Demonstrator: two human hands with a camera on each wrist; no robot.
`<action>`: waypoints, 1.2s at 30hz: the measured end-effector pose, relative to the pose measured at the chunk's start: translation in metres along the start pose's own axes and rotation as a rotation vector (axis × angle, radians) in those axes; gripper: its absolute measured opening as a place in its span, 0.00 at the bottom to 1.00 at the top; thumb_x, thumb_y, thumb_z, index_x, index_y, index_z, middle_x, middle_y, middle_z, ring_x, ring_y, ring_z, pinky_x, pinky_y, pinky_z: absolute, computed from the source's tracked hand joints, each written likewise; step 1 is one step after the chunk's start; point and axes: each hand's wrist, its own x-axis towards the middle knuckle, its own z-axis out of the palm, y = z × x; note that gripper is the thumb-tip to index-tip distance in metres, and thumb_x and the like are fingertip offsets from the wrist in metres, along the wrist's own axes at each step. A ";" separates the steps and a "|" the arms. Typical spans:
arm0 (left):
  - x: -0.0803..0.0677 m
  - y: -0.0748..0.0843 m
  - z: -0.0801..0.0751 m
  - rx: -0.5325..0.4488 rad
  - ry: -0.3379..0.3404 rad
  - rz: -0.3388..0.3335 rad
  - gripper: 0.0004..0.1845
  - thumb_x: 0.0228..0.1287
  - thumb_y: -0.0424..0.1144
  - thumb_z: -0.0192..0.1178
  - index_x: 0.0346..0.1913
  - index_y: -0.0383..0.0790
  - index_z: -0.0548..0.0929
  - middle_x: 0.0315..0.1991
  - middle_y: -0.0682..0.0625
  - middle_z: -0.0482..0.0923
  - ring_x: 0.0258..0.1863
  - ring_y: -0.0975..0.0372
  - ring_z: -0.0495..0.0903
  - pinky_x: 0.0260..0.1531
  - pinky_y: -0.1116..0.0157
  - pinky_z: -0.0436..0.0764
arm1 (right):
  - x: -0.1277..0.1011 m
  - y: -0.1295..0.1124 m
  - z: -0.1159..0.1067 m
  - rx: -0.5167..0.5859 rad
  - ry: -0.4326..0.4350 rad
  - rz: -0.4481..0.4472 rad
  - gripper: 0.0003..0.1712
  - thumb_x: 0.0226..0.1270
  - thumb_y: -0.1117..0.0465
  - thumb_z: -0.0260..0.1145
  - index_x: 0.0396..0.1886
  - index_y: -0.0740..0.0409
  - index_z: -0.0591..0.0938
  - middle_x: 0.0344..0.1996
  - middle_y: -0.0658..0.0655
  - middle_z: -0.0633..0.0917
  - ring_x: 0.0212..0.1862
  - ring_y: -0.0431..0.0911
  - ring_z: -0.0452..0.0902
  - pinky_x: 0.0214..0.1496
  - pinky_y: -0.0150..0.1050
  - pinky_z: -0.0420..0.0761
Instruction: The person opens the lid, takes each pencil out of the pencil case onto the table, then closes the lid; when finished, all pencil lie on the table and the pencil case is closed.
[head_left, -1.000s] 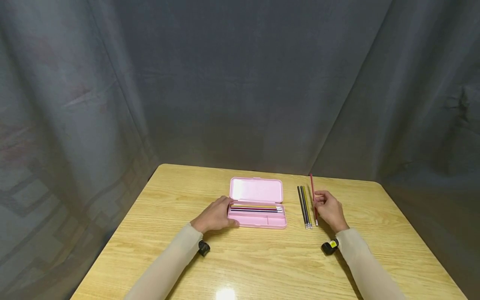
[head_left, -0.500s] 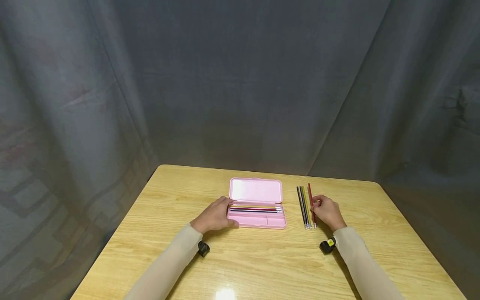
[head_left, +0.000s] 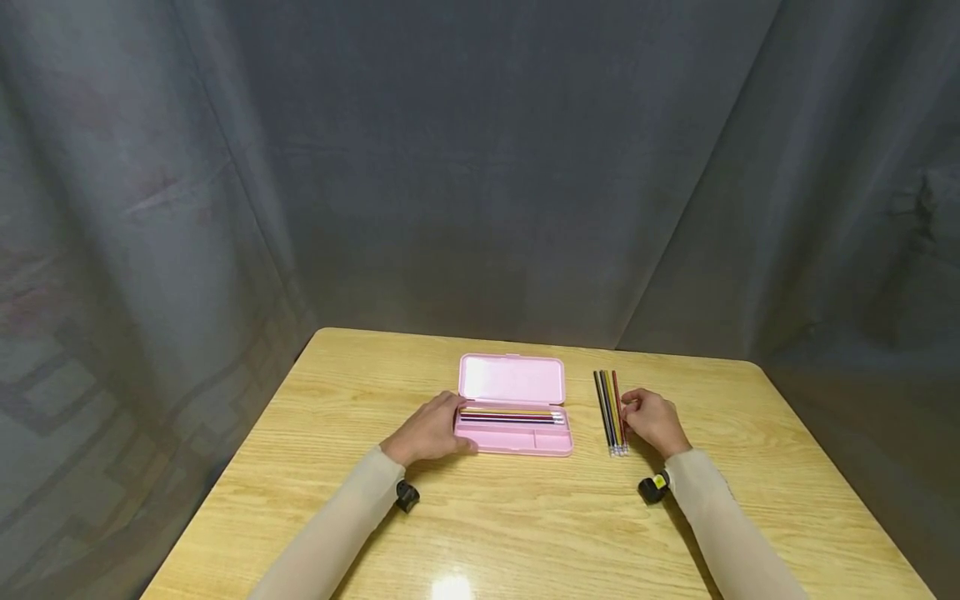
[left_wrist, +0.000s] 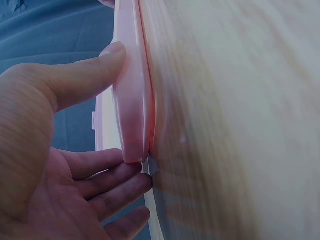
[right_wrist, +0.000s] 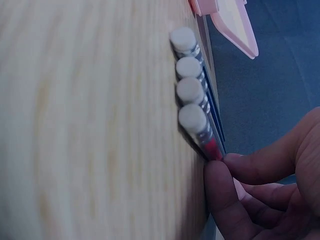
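An open pink pencil case (head_left: pixel 525 442) lies mid-table with its lid (head_left: pixel 512 379) tipped back and several pencils (head_left: pixel 510 415) in its tray. My left hand (head_left: pixel 456 421) grips the case's left end; the left wrist view shows the thumb (left_wrist: pixel 85 75) along the case's (left_wrist: pixel 131 100) side and the fingers (left_wrist: pixel 110 175) at its corner. Right of the case, several pencils (head_left: pixel 607 412) lie side by side, erasers toward me. My right hand (head_left: pixel 628 410) pinches the red pencil (head_left: pixel 617 396), the rightmost of the row; the right wrist view shows fingertips (right_wrist: pixel 220 175) on that red pencil (right_wrist: pixel 210 145).
The wooden table (head_left: pixel 525 533) has rounded far corners, and grey curtains (head_left: pixel 480 167) hang behind and at both sides. Bare wood stretches in front of the case and toward both side edges. A black wrist device (head_left: pixel 651 488) sits on each forearm.
My right hand has brought the red pencil left and down, from slanting apart with its far end out to lying flush against the row. The left hand and case have stayed still.
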 end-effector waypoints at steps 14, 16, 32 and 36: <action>-0.001 0.001 0.000 -0.005 -0.002 -0.006 0.42 0.50 0.51 0.78 0.67 0.38 0.74 0.58 0.45 0.78 0.54 0.55 0.78 0.61 0.50 0.78 | 0.000 0.000 0.003 0.125 -0.020 0.015 0.15 0.67 0.70 0.55 0.51 0.67 0.81 0.33 0.58 0.85 0.29 0.42 0.80 0.29 0.37 0.82; -0.001 0.001 0.000 -0.006 -0.001 -0.004 0.43 0.50 0.51 0.78 0.68 0.38 0.74 0.58 0.45 0.77 0.54 0.55 0.78 0.61 0.50 0.78 | 0.000 0.000 0.002 0.132 -0.025 0.020 0.15 0.67 0.70 0.55 0.51 0.67 0.81 0.34 0.58 0.84 0.29 0.42 0.81 0.29 0.37 0.83; 0.000 0.000 0.000 0.017 -0.002 -0.003 0.43 0.51 0.52 0.77 0.68 0.37 0.73 0.59 0.45 0.77 0.56 0.54 0.78 0.63 0.50 0.77 | 0.000 -0.010 0.007 0.178 0.270 -0.130 0.14 0.69 0.61 0.66 0.52 0.59 0.84 0.45 0.61 0.89 0.38 0.35 0.80 0.35 0.24 0.77; 0.001 0.000 0.001 0.024 -0.002 -0.008 0.43 0.51 0.52 0.77 0.68 0.37 0.73 0.59 0.45 0.77 0.56 0.54 0.78 0.63 0.51 0.77 | -0.002 -0.018 0.013 0.217 0.272 -0.173 0.18 0.69 0.62 0.68 0.56 0.60 0.83 0.47 0.61 0.89 0.41 0.36 0.82 0.39 0.20 0.77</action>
